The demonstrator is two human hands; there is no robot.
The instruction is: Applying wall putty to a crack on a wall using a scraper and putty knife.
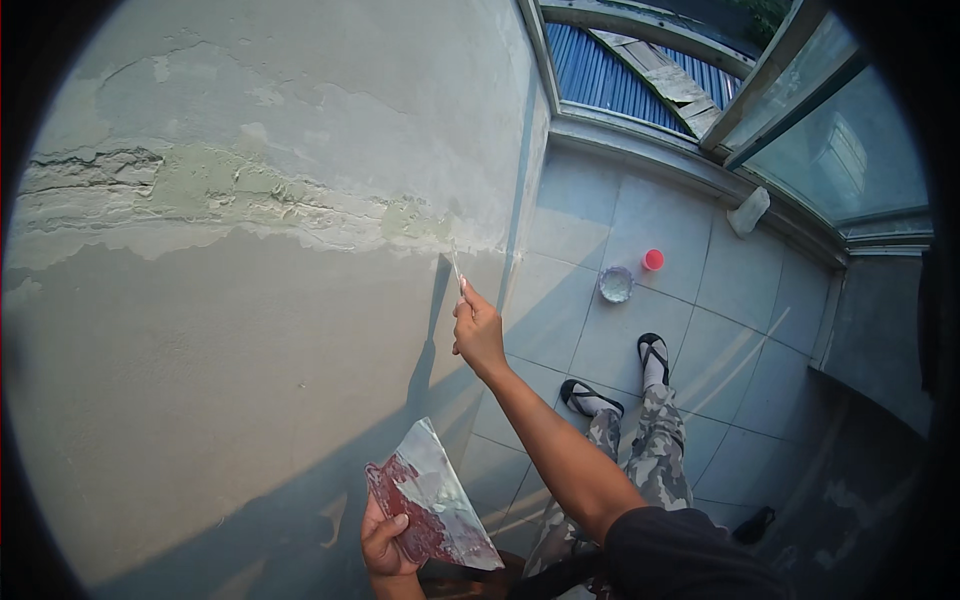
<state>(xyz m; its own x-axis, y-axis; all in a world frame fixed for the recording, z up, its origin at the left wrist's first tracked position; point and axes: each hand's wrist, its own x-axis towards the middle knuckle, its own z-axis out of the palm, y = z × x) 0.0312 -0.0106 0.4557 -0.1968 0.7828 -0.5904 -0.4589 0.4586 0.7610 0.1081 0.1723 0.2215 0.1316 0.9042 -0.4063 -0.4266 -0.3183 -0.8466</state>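
My right hand (478,330) is closed on a thin putty knife (456,264), seen nearly edge-on, its handle hidden by the fingers. The blade tip meets the wall (250,370) at the right end of a rough, pale green-grey plaster strip (225,188). Lower down, my left hand (385,535) grips a flat, four-sided board (440,500) by its left edge, thumb on top. Whitish filler lies smeared over the board's reddish-brown and grey face.
On the tiled floor stand a bowl (616,285) with whitish contents and a red-pink cup (653,260). A crumpled pale bag (748,212) lies by the window sill (640,140). An open glass window (840,150) is at upper right. My sandalled feet (652,360) are beneath me.
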